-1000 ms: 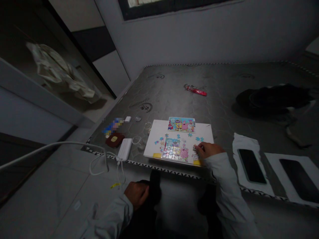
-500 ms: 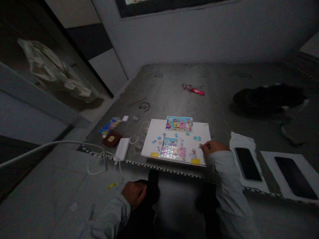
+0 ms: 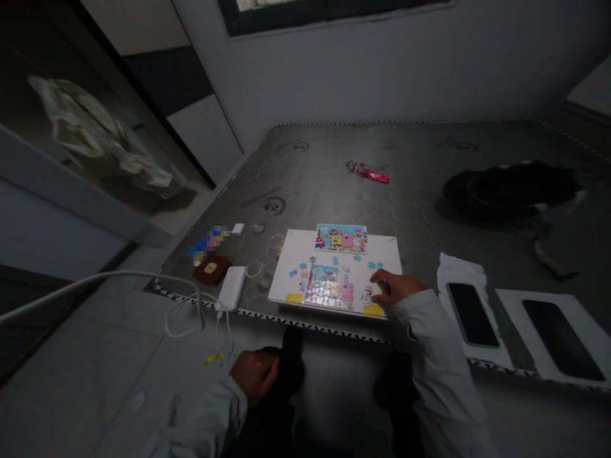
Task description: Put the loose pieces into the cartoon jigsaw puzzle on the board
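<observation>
A partly joined jigsaw puzzle [image 3: 329, 287] lies on a white board [image 3: 281, 280] near the table's front edge. Loose blue puzzle pieces [image 3: 375, 264] are scattered above it, with a few more at its left. On the board's right side, my right hand [image 3: 398, 289] reaches in with thumb and index finger apart. A small pale spot shows between them, too small to identify. Beside the fingertips lie some joined pieces [image 3: 367, 295]. Below the table edge, my left hand [image 3: 255, 375] rests on my leg, its fingers curled in with nothing visible in them.
A cartoon picture card [image 3: 341, 238] lies across the board's top edge. To the right are two phones, the nearer one [image 3: 472, 315] on white paper. A white power bank [image 3: 232, 287] with a cable and a brown case [image 3: 211, 270] sit left. Farther back lie a red packet [image 3: 370, 173] and a dark bag [image 3: 520, 187].
My right hand has shifted a little left over the board, and its thumb and index finger now stand apart. My left hand stays on my leg. The view has moved slightly.
</observation>
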A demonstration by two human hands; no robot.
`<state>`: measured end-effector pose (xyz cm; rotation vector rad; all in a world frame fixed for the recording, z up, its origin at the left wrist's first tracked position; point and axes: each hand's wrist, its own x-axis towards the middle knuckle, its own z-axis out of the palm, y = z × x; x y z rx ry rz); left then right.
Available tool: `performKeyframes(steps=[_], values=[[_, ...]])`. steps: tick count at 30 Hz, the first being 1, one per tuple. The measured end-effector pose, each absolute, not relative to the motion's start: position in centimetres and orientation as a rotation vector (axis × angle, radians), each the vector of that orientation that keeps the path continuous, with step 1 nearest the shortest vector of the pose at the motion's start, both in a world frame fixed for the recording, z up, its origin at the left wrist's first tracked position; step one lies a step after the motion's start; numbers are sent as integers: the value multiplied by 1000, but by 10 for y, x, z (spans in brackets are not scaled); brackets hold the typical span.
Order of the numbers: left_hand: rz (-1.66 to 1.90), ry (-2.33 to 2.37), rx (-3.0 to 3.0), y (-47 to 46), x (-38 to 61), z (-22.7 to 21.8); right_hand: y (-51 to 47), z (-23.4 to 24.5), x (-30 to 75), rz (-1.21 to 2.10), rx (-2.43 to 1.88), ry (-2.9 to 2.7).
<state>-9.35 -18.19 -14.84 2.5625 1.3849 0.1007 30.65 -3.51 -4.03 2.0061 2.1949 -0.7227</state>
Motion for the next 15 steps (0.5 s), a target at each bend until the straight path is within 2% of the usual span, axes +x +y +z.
performKeyframes(steps=[15], values=[[135,1390,2579,-181,-95,-156,-45,-33,232,-595,1872,2224]])
